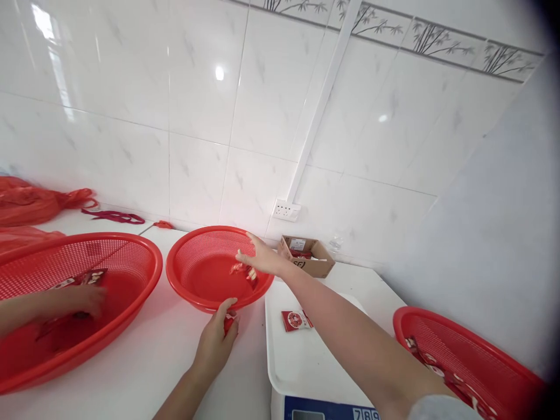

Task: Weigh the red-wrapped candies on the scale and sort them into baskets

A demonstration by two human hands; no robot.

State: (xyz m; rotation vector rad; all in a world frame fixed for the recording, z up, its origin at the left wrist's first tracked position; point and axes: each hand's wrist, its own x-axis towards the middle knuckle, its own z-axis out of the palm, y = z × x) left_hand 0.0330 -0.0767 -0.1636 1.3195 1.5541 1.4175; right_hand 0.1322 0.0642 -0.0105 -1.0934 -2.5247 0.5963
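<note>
My right hand [261, 256] is over the right rim of the middle red basket [188, 294], fingers spread and nothing gripped. Just below it, one or two small red packets [245, 273] appear inside the basket, smeared as if in motion. My left hand [217, 337] is in front of the basket's near rim, its fingers closed round a small red packet [229, 322] that is mostly hidden. A red-and-white packet [294, 320] lies on the white tray of a weighing scale [284, 364], under my right forearm.
Another person's hand [83, 300] reaches into the left red basket [151, 274], among dark red packets. A third red basket [464, 329] with packets stands at right. An open cardboard box [315, 267] sits by the wall, below a socket [286, 210]. Red plastic bags [35, 201] lie at back left.
</note>
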